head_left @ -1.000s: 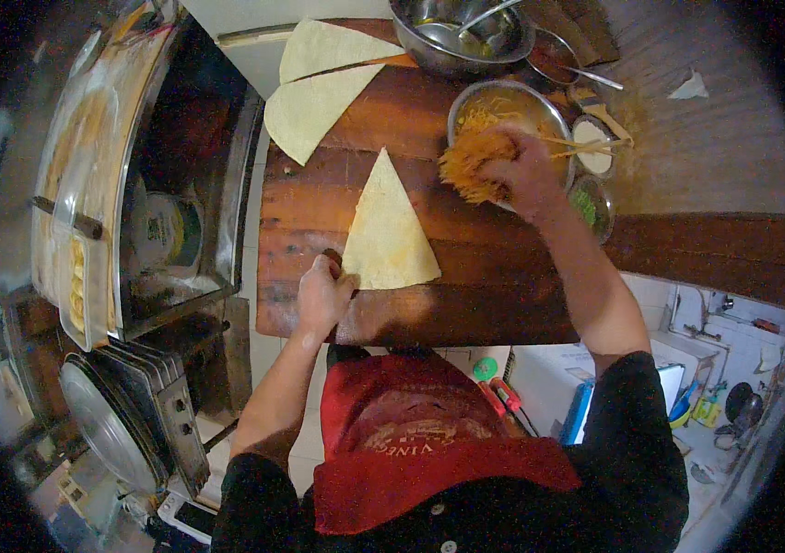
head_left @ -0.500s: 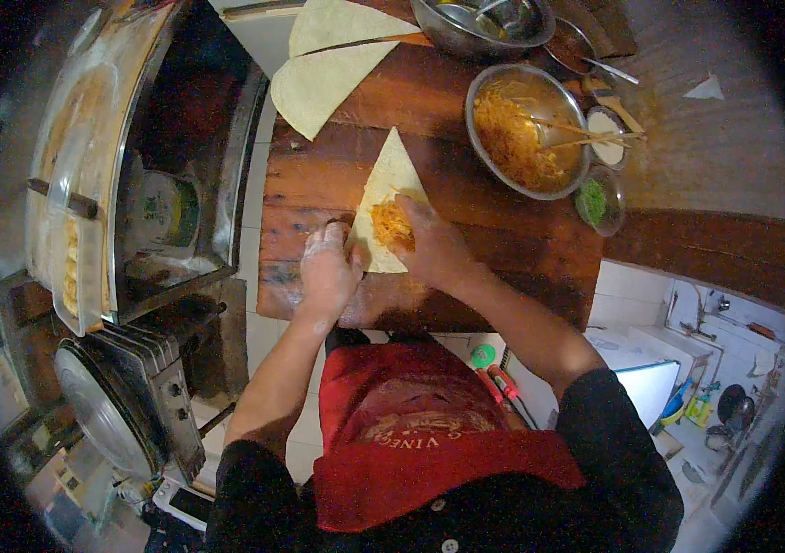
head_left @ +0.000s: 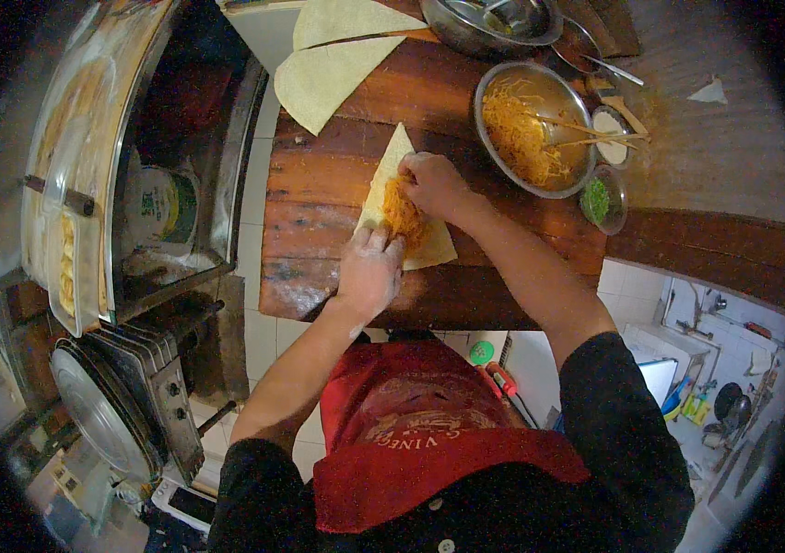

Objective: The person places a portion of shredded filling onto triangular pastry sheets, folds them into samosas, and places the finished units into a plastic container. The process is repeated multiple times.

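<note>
A triangular sheet of pale dough lies on the wooden board, its point away from me. Shredded orange filling is strung out lengthwise along its middle. My left hand, dusted with flour, rests over the sheet's lower left edge, its fingertips on the near end of the filling. At the far end, my right hand is closed, fingers curled down by the filling and the sheet's right side. What its fingertips grip is hidden.
Larger dough pieces lie at the far left of the board. On the right stand a steel bowl of orange shreds with chopsticks, a bowl of chopped greens and a small bowl of white powder. Another steel bowl stands behind.
My left hand has moved right and onto the dough and filling. My right hand has moved up and curled. The filling, a compact heap before, is now spread into a longer strip.
</note>
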`<act>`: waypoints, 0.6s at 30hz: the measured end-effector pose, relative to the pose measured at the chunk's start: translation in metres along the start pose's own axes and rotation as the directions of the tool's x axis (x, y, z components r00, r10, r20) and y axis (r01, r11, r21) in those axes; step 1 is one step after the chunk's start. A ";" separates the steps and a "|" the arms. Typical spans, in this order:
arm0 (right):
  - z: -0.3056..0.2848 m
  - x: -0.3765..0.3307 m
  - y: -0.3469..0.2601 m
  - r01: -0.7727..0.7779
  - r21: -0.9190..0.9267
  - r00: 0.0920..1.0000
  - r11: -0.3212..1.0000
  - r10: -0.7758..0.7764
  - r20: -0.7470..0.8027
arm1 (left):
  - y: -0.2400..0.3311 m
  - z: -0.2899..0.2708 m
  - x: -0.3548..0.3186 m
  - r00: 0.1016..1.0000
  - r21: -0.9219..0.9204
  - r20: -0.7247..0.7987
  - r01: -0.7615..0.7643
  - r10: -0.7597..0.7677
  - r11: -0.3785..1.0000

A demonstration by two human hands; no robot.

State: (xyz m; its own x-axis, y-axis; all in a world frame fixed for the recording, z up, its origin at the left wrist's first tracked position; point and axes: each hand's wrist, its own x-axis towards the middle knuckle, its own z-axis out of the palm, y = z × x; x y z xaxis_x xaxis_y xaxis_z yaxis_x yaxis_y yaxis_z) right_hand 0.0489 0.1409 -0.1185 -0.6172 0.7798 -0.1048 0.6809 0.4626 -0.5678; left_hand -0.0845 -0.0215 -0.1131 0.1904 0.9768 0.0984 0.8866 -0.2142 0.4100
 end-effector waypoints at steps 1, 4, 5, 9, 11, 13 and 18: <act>0.001 0.000 0.002 0.011 0.015 1.000 1.000 -0.010 -0.018 | 0.002 -0.002 -0.003 1.000 -0.012 -0.009 -0.005 0.004 1.000; 0.002 -0.003 0.003 0.016 0.084 0.995 0.996 -0.008 -0.098 | 0.003 -0.005 -0.011 0.998 -0.032 0.040 0.049 -0.047 0.998; 0.002 -0.008 0.002 -0.001 0.123 0.990 0.992 0.019 -0.142 | 0.003 -0.005 -0.012 0.995 -0.036 0.070 0.076 -0.074 0.996; -0.008 -0.037 -0.018 -0.032 0.077 0.981 0.997 0.046 -0.186 | 0.003 -0.001 -0.014 0.996 -0.049 -0.043 0.071 -0.073 0.996; 0.001 -0.056 -0.017 -0.026 0.023 0.999 0.999 0.026 -0.025 | 0.004 0.002 -0.012 0.989 -0.057 -0.148 0.002 -0.011 0.998; 0.013 -0.076 -0.017 -0.035 -0.004 0.998 0.999 0.035 0.054 | -0.001 0.009 -0.018 0.996 -0.076 -0.072 0.052 -0.057 0.996; 0.016 -0.095 -0.023 -0.114 0.068 0.993 0.991 0.115 -0.006 | 0.001 0.000 -0.016 0.991 -0.130 -0.082 0.094 -0.105 0.987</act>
State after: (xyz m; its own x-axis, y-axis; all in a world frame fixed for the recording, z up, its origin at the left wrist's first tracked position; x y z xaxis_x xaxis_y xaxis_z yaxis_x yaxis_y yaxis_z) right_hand 0.0861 0.0494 -0.1082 -0.5328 0.8301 -0.1645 0.7182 0.3408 -0.6067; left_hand -0.0871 -0.0374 -0.1144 0.0615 0.9898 0.1287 0.8382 -0.1212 0.5317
